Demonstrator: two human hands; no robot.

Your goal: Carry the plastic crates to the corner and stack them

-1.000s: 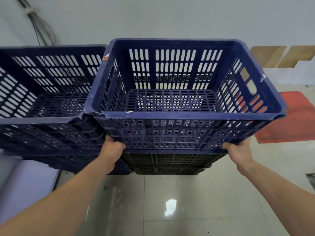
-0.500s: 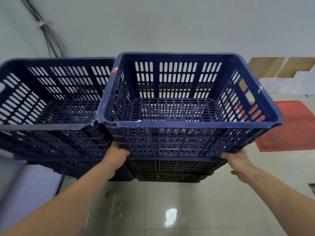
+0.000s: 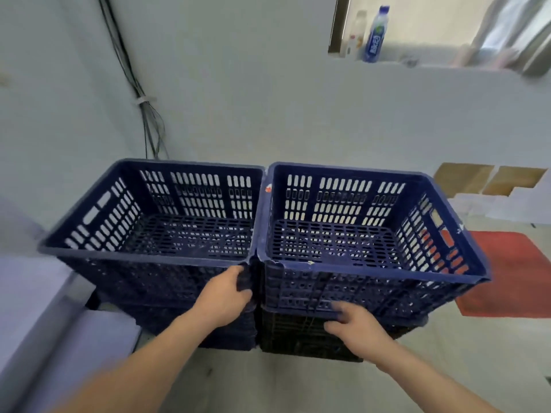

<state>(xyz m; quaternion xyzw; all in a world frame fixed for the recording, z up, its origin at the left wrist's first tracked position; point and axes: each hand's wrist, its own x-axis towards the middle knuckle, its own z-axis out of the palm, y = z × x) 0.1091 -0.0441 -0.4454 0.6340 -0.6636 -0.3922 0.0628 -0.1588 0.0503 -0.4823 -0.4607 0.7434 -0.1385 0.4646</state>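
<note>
Head view is showing the dark-blue slotted plastic crate (image 3: 357, 290) now sitting stacked, right hand (image 3: 354, 326) spreading open off its base, left hand (image 3: 223, 296) grip unclear.

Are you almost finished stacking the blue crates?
Nearly, it looks like. Done: the right blue crate sits on a black crate, beside the left blue crate, against the wall. In hand: the left hand seems to grip the left crate's near corner, and the right hand touches the right crate's bottom edge, perhaps lining them up. Left: letting go; no more crates show here.
</note>
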